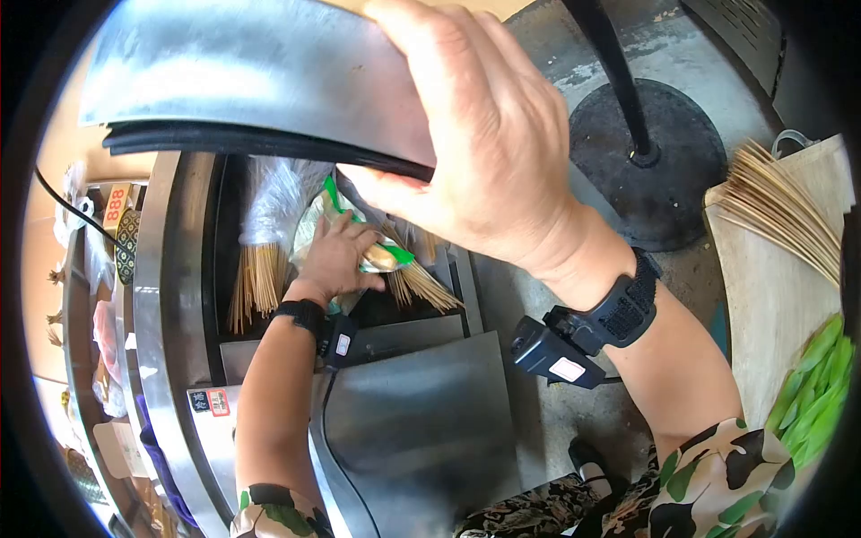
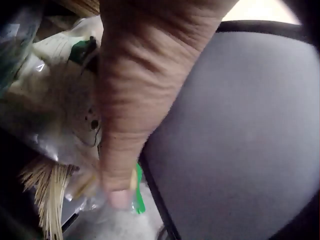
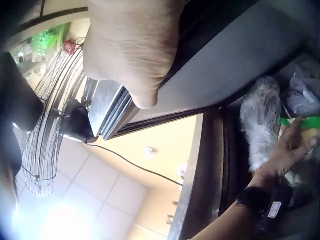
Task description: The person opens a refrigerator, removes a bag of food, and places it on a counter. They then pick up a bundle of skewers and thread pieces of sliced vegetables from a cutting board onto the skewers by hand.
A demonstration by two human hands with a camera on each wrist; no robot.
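Steel lid up, packet gripped, not yet out of the chest.
The right hand clasps the lid's edge and props it open. The left hand reaches down inside the chest, fingers and thumb closed round the clear, green-trimmed packet, which lies among wrapped bundles of bamboo skewers. Opening looks done; lifting the packet clear and lowering the lid seem left.

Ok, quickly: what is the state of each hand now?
Left hand: grips the green-striped packet.
Right hand: holds the metal lid up by its edge.
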